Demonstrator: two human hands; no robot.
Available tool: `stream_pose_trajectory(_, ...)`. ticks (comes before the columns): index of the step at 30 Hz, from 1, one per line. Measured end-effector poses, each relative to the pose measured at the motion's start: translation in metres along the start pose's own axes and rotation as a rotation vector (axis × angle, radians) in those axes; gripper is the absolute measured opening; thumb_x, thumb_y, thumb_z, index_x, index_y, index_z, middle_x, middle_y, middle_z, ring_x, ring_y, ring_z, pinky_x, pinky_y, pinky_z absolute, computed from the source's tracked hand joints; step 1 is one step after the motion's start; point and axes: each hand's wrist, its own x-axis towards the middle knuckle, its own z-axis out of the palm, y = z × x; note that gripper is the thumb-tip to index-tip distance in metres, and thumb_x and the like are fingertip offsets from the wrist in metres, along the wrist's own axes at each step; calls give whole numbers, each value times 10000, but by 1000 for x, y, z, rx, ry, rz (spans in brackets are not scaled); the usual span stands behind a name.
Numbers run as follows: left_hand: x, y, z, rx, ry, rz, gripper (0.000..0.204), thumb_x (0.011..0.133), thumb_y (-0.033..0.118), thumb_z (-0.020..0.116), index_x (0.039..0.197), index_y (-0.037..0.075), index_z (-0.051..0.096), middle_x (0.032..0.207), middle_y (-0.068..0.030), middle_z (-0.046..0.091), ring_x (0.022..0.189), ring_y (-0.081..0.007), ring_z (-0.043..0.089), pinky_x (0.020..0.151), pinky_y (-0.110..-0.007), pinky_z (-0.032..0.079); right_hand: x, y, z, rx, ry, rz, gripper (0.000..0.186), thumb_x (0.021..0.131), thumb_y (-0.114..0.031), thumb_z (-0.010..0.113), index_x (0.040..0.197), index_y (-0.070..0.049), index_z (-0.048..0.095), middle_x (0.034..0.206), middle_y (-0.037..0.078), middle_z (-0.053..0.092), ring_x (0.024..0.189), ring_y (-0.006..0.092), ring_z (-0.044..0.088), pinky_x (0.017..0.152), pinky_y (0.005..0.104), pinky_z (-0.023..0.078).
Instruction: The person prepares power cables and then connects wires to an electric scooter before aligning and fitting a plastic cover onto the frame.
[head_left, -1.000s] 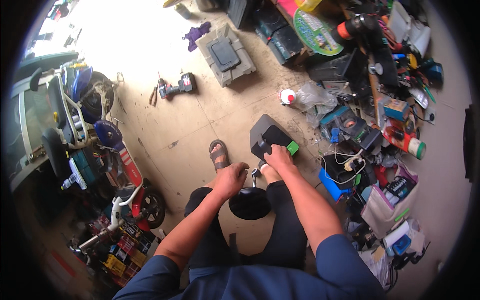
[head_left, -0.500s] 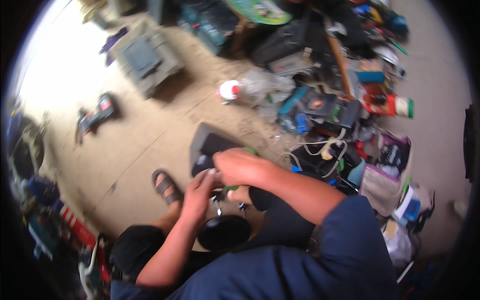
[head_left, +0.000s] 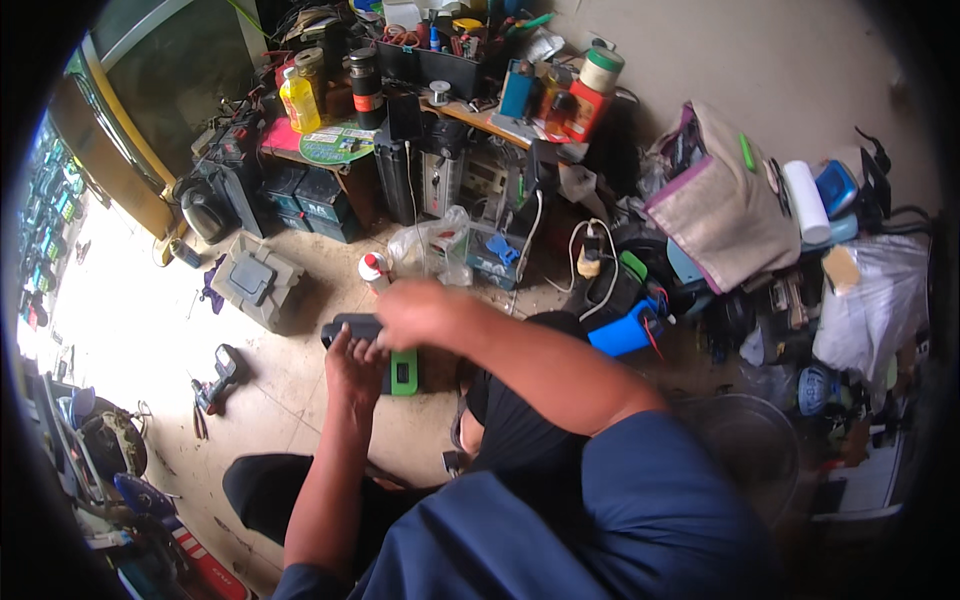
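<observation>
A black and green box-shaped device (head_left: 404,374) stands on the floor in front of me, partly hidden by my hands. My left hand (head_left: 355,360) has its fingers curled at the device's dark upper part. Whether it grips that part or something small is not clear. My right hand (head_left: 415,312) is closed just above and to the right of it, smeared by motion. Anything inside its fingers is hidden. A white bottle with a red cap (head_left: 373,270) stands just beyond the hands.
On the floor to the left lie a cordless drill (head_left: 226,372) and a grey plastic case (head_left: 258,280). A cluttered workbench (head_left: 480,120) fills the back. Cables, a blue battery pack (head_left: 628,326) and a beige bag (head_left: 725,200) crowd the right side.
My view has tilted up, bringing the workbench into sight. My right hand has risen somewhat away from my left; both stay at the device.
</observation>
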Motion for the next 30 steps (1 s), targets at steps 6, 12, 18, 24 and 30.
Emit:
stream_pose_trajectory(6,-20,-21,20,-22,169,50,541,973,337,655,1404,94,436,1365,-128,529,1218,-332,554,1064,-533,447,-105,114,-46,171,228,515,493,834,-422,750,1077,6,757,1045,219,742,967,352,726,865,429,570)
stream_pose_trajectory(12,-28,-22,8,-62,170,38,494,975,317,650,1385,117,462,1369,-157,519,1211,-329,567,1062,-524,447,-137,188,-45,417,435,724,517,817,-482,786,826,31,724,697,116,687,509,192,578,499,337,480)
stream_pose_trajectory(18,-30,-30,11,-14,177,45,476,991,309,639,1381,101,463,1395,-143,529,1209,-340,581,1077,-516,425,-173,280,17,47,650,951,491,804,-406,786,1056,15,762,1052,240,744,1002,388,715,885,477,562)
stream_pose_trajectory(24,-22,-22,-18,60,127,65,403,984,334,647,1281,102,503,1280,-125,596,1111,-323,636,917,-486,485,-162,304,92,48,660,1021,384,831,-311,753,1049,2,713,1138,264,706,1113,434,662,964,509,532)
stream_pose_trajectory(30,-7,-39,-26,708,54,314,352,890,287,734,1162,109,599,1062,-106,634,912,-264,649,748,-422,520,-146,342,117,-60,649,1148,655,931,-641,544,1176,-66,738,1185,227,719,1081,414,701,921,502,569)
